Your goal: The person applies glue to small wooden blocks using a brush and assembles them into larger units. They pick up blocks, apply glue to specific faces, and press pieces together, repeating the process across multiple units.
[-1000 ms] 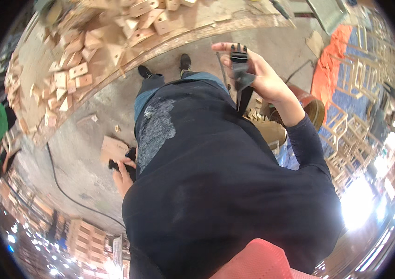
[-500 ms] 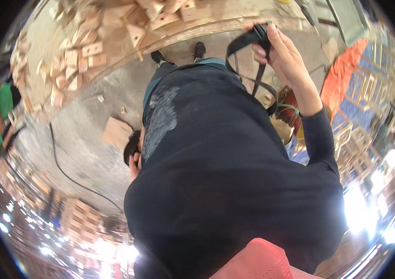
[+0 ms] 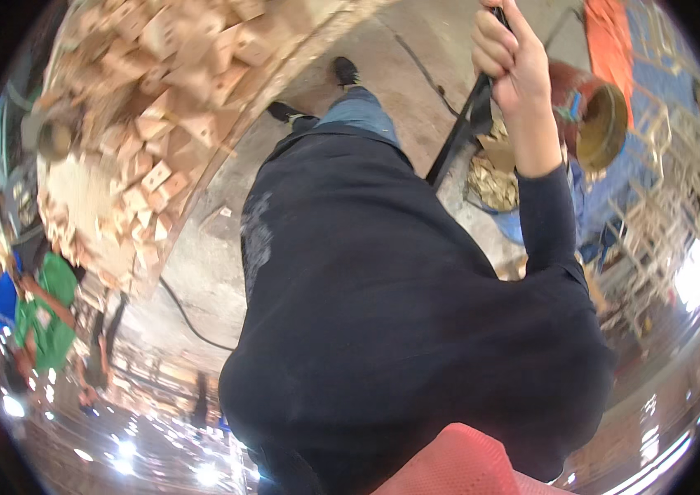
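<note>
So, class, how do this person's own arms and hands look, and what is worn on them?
The right grip is a bare hand, with no glove or watch visible. A plain, dark, close-fitting sleeve ends partway down the forearm. The left grip is out of view.

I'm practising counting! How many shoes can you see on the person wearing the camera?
2. The right shoe is near the picture's top middle; the left shoe is lower and further left, closer to the worktop.

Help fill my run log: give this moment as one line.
Right hand: closed around flat black strap | Left hand: not in view | Pale wooden blocks: heaped on wooden tabletop
</note>
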